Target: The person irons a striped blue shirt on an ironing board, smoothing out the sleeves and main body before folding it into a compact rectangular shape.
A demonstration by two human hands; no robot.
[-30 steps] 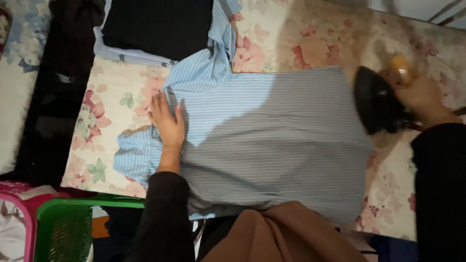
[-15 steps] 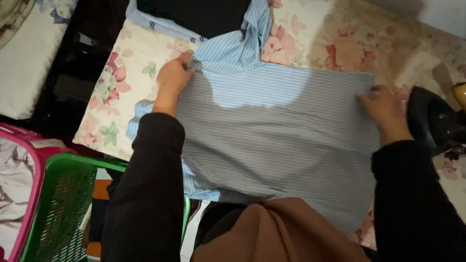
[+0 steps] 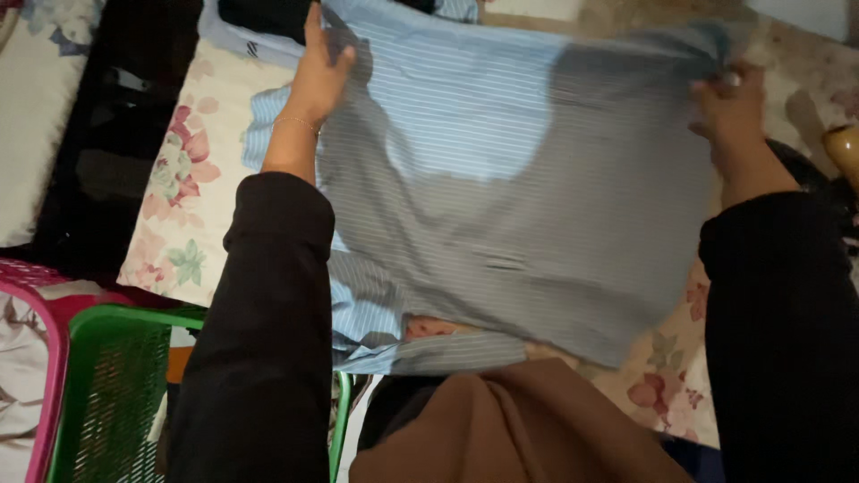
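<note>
1. Garment: light-blue, thin-striped cotton shirt [image 3: 501, 206], spread flat over a floral-print padded cloth [image 3: 192, 192] (pink/green flowers on cream) that serves as ironing surface. Shirt covers approx. centre of view; lower hem near the person's brown garment [image 3: 501, 429] at bottom edge.

2. Left hand [image 3: 318, 76]: at shirt's upper-left corner, fingers closed on the fabric edge. Grip clenched on the shirt. Thin bracelet on wrist; black sleeve to forearm.

3. Right hand [image 3: 734, 103]: at shirt's upper-right corner, fingers pinched on fabric edge. Grip clenched on the shirt. Black sleeve likewise. Image blurred here; exact finger positions cannot be told.

4. Shirt cond.: upper edge held between both hands, pulled broadly taut across. Upper centre lit, right part and lower part in shadow. Lower-left portion bunched in folds just beside left sleeve.

5. Surroundings:
- Green plastic mesh basket [image 3: 107, 385], bottom left, partly under left arm.
- Pink plastic basket [image 3: 45, 295], touching the green one's left side, cloth inside.
- Black fabric item [image 3: 116, 134], left of the floral cloth.
- Dark folded garment [image 3: 264, 13] w/ white edge, top, just beside left hand.
- Dark iron [image 3: 828, 179] w/ yellowish handle, far right, just beside right forearm, mostly hidden; apart from right hand.
</note>
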